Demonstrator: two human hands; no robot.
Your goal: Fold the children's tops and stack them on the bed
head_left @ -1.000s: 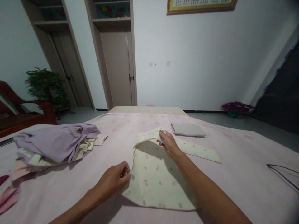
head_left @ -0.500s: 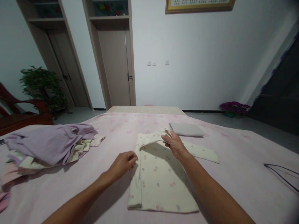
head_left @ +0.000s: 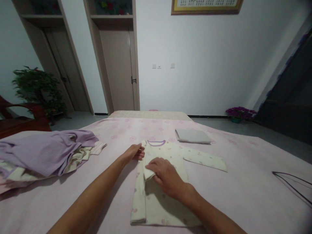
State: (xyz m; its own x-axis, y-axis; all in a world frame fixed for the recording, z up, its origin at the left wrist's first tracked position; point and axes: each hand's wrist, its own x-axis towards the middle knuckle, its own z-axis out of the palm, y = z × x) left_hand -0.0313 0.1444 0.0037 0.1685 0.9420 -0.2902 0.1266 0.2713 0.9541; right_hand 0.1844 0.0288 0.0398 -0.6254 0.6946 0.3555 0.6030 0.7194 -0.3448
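A cream long-sleeved shirt (head_left: pixel 170 206) with small pastel prints and a purple-trimmed neckline lies on the bed, its left side folded inward. At the left shoulder edge is my left hand (head_left: pixel 133 153), fingers curled and seemingly pinching the fabric there. My right hand (head_left: pixel 167 177) is closed on a loose part of the shirt, probably the folded sleeve, over the left-middle of the body. The other sleeve stretches out to the right. My right hand and forearm hide part of the shirt's lower right.
The pink floral bedsheet (head_left: pixel 243 185) spreads under everything. A heap of purple and cream clothes (head_left: pixel 48 149) lies at the left. Beyond the shirt sits a folded grey cloth (head_left: pixel 193 136). A thin black wire loop (head_left: pixel 290 183) rests at the far right.
My right hand has moved down and left from the collar area, and the neckline now shows. My left hand has gone up along the folded edge to the shoulder.
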